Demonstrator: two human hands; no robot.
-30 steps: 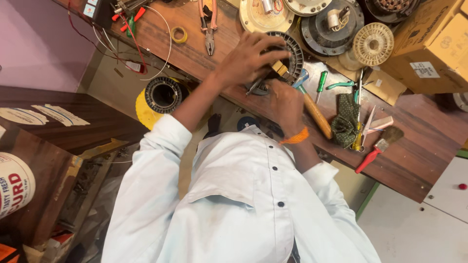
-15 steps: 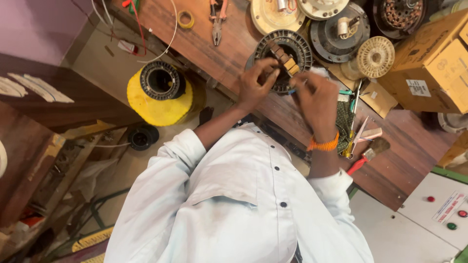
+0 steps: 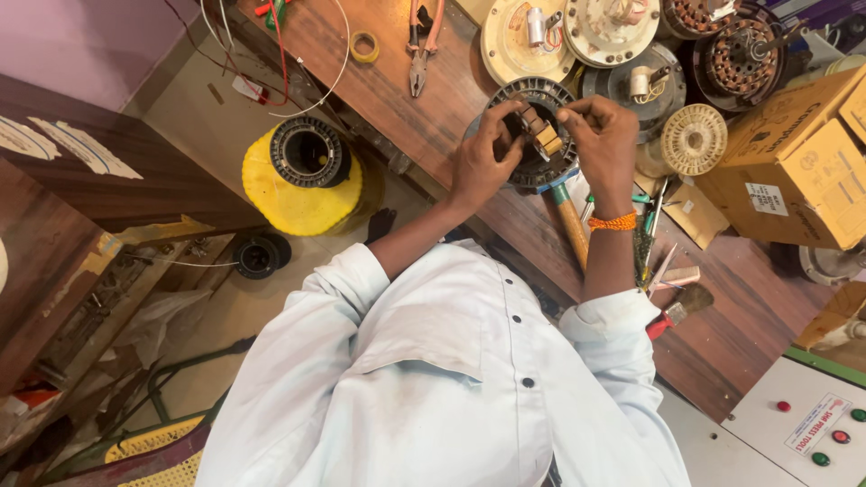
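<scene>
Both hands grip a dark ring-shaped motor stator (image 3: pixel 539 135) on the wooden workbench (image 3: pixel 722 334): the left hand (image 3: pixel 483 162) pinches its left rim, while the right hand (image 3: pixel 603 135) closes its fingers on a small tan insulation piece (image 3: pixel 547 137) inside it. To the left, on the floor, a yellow drum (image 3: pixel 293 194) carries another stator ring (image 3: pixel 308 151). Far right, closed cardboard boxes (image 3: pixel 794 171) hide their contents.

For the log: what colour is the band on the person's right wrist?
Orange, a thin band on the right wrist, clearest in the head view.
</scene>
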